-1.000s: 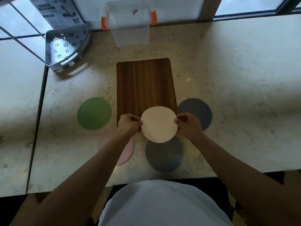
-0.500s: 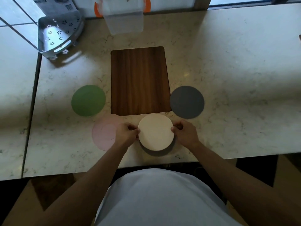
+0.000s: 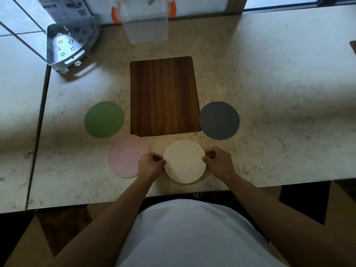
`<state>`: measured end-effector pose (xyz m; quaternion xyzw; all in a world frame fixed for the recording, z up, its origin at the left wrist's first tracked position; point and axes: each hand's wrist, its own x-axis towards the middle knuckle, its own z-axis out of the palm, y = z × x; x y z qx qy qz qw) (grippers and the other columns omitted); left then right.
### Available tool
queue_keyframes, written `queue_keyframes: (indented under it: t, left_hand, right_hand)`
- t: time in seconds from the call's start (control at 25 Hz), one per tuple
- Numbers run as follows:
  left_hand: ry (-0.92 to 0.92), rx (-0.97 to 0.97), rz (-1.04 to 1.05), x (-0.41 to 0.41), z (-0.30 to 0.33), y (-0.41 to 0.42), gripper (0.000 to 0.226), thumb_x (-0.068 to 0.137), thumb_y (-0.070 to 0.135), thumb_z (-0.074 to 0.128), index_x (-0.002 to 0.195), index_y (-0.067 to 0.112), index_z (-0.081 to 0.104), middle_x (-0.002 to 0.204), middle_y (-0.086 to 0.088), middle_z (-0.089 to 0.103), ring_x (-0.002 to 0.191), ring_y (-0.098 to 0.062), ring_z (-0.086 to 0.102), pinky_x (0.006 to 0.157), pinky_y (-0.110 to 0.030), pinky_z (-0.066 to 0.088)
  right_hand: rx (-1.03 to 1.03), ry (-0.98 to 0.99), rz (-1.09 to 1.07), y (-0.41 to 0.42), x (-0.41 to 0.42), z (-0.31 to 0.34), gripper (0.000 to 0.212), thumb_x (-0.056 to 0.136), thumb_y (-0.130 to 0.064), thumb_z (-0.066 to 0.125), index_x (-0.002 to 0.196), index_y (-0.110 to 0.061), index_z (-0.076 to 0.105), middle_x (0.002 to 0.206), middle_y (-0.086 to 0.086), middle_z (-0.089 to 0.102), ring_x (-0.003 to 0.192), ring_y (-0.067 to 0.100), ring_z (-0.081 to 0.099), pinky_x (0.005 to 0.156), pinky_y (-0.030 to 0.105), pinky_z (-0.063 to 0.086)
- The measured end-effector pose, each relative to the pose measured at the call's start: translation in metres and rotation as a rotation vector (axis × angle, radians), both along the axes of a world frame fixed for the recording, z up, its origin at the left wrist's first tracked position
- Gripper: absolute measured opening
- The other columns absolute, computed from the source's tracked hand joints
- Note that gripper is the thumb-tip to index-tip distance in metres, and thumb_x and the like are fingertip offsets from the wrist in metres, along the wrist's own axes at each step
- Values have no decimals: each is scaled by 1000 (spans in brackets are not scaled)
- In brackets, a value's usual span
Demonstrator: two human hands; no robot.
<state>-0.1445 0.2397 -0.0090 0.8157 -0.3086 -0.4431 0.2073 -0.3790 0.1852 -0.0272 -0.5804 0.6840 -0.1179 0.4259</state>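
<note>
A cream round mat (image 3: 184,161) lies flat near the counter's front edge, just below the wooden board (image 3: 163,96). My left hand (image 3: 151,164) pinches its left rim and my right hand (image 3: 218,162) pinches its right rim. The cream mat covers a dark grey mat, which is hidden beneath it. A pink mat (image 3: 126,156) lies to the left, partly under my left hand. A green mat (image 3: 104,119) sits left of the board and another dark grey mat (image 3: 219,120) sits right of it.
A clear plastic box with orange latches (image 3: 145,20) stands at the back by the window. A perforated metal corner rack (image 3: 70,42) sits at the back left. The marble counter (image 3: 279,93) stretches to the right; a seam runs down its left side.
Both hands brought the cream mat down from above the board's front edge onto the dark grey mat near the counter edge, covering it. The camera tilted, shifting the whole scene.
</note>
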Motion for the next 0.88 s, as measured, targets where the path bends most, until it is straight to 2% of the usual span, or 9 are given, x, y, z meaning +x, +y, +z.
queue_keyframes:
  t: [0.12, 0.24, 0.32, 0.4, 0.52, 0.72, 0.8, 0.88]
  left_hand:
    - [-45, -35, -21, -2, -1, 4, 15, 87, 12, 70, 101, 6, 73, 96, -11, 75, 77, -19, 71, 79, -42, 61]
    - [-168, -93, -100, -9, -2, 7, 19, 87, 13, 69, 103, 5, 75, 99, -11, 76, 84, -18, 68, 84, -35, 57]
    - [-231, -136, -128, -14, -1, 9, 17, 87, 13, 69, 101, 4, 76, 96, -11, 77, 77, -16, 65, 77, -26, 49]
    - [-241, -161, -123, -18, 0, 10, 15, 87, 13, 69, 96, 4, 77, 89, -11, 77, 70, -13, 62, 72, -24, 45]
    - [-181, -143, -70, -18, -1, 10, 15, 86, 13, 70, 96, 5, 77, 88, -9, 76, 73, -14, 63, 76, -30, 53]
    - [-55, -24, 56, -11, -6, -1, 17, 83, 17, 72, 98, 9, 76, 93, -5, 74, 85, -20, 66, 85, -40, 57]
    - [7, -11, 109, -7, -7, -4, 13, 82, 17, 74, 93, 11, 75, 90, -5, 73, 86, -22, 67, 85, -44, 57]
    - [105, -24, 149, -1, -9, -6, 10, 82, 16, 75, 91, 13, 72, 90, -4, 72, 88, -24, 67, 85, -47, 58]
  right_hand:
    - [-10, 26, -15, 2, 3, -1, 16, 82, -21, 75, 96, -14, 70, 90, -2, 71, 78, 9, 62, 64, 9, 38]
    - [-30, 71, -29, 7, 4, -1, 18, 84, -26, 74, 98, -15, 70, 92, -2, 71, 79, 10, 63, 74, 20, 48]
    - [-66, 133, -25, 11, 7, 0, 19, 85, -30, 72, 98, -16, 72, 90, -3, 71, 78, 11, 63, 74, 27, 51]
    - [-87, 194, -24, 12, 11, 1, 17, 87, -32, 69, 91, -16, 74, 85, -3, 72, 72, 11, 61, 69, 28, 49]
    - [-44, 193, -65, 8, 15, 3, 17, 87, -30, 67, 79, -16, 75, 75, -1, 72, 66, 13, 63, 64, 27, 47]
    - [54, 109, -116, 0, 14, 6, 19, 80, -22, 70, 61, -20, 71, 65, 0, 70, 64, 16, 65, 60, 24, 43]
    - [79, 82, -121, -2, 13, 6, 19, 78, -22, 71, 59, -22, 68, 65, -2, 69, 65, 14, 64, 60, 23, 42]
    - [95, 31, -135, -3, 9, 5, 12, 78, -23, 73, 67, -18, 72, 69, -5, 70, 70, 13, 65, 66, 25, 46]
